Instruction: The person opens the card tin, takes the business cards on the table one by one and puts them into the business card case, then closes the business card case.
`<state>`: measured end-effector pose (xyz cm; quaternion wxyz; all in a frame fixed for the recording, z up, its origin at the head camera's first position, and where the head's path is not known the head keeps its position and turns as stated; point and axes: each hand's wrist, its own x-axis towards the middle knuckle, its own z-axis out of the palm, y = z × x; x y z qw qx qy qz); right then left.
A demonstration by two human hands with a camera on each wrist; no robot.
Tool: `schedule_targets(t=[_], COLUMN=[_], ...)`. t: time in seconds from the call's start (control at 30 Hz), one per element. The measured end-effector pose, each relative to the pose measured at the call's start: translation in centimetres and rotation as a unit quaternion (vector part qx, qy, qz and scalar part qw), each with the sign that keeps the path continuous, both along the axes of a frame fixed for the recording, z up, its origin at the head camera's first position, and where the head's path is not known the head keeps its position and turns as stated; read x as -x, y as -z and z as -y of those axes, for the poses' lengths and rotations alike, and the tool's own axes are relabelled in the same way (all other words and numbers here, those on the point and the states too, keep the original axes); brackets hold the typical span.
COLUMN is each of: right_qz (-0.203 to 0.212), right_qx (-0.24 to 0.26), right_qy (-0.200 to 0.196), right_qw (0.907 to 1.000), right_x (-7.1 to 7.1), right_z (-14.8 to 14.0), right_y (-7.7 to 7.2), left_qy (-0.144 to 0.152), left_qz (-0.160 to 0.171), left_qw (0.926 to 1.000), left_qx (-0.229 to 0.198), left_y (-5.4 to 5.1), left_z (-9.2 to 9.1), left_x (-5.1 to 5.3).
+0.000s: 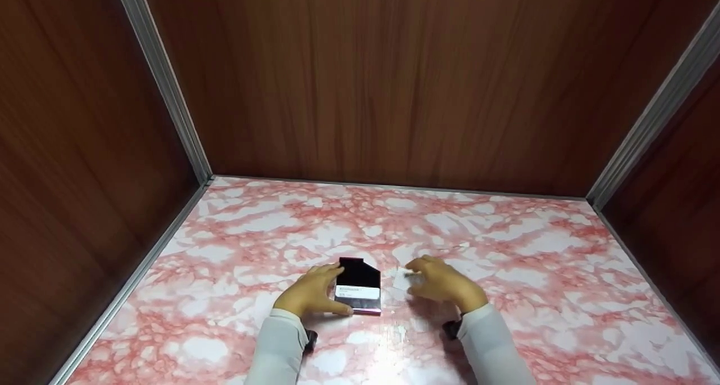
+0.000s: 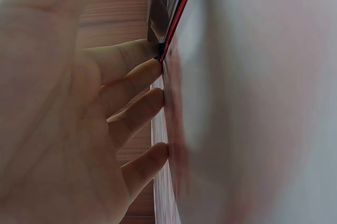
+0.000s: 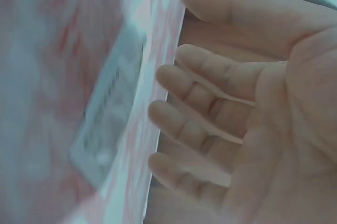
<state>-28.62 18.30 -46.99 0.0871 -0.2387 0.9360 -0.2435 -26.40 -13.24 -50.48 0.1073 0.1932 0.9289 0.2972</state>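
A small flat black case (image 1: 359, 278) with a white label band, one cut corner and a reddish edge lies on the table. My left hand (image 1: 311, 292) is at its left side, thumb by the near left corner and index finger by the far left edge. In the left wrist view the fingers (image 2: 134, 110) are spread and nearly straight, the index tip at the case's edge. My right hand (image 1: 444, 283) is held apart from the case, its fingers loosely bent around nothing. Near its fingertips a pale flat rectangular piece (image 1: 401, 279) lies on the table; blurred dark marks show on it in the right wrist view.
The tabletop (image 1: 270, 227) has a red and white marbled pattern. A brown wood-grain panel (image 1: 371, 81) rises at the back, with more at both sides, joined by grey metal posts (image 1: 163, 81). Light glares on the table's near middle.
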Motion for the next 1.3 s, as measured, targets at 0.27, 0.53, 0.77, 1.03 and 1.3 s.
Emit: schedule_targets(t=[0.27,0.53,0.77,1.03,1.3], right_qz=[0.064,0.072,0.071,0.076,0.077], right_qx=[0.013,-0.022,-0.039,-0.022,0.004], right_qy=[0.069,0.097,0.113,0.120,0.112], right_qw=[0.9955,0.9924,0.9903,0.9896,0.9907], right_x=[0.4,0.5,0.7,0.8,1.1], right_z=[-2.4,-3.5,-3.9,-4.1,-4.1], right_y=[-0.3,0.1,0.4,0.8,0.9], left_qy=[0.001,-0.001,0.006,-0.001,0.005], left_qz=[0.001,0.001,-0.001,0.000,-0.003], left_qw=[1.0000,1.0000,1.0000,1.0000,0.9998], left_qx=[-0.008,-0.010,-0.002,-0.009,-0.018], left_y=[0.0,0.0,0.0,0.1,0.1], left_z=[-0.1,-0.1,-0.1,-0.1,-0.1], left_x=[0.0,0.0,0.0,0.0,0.1])
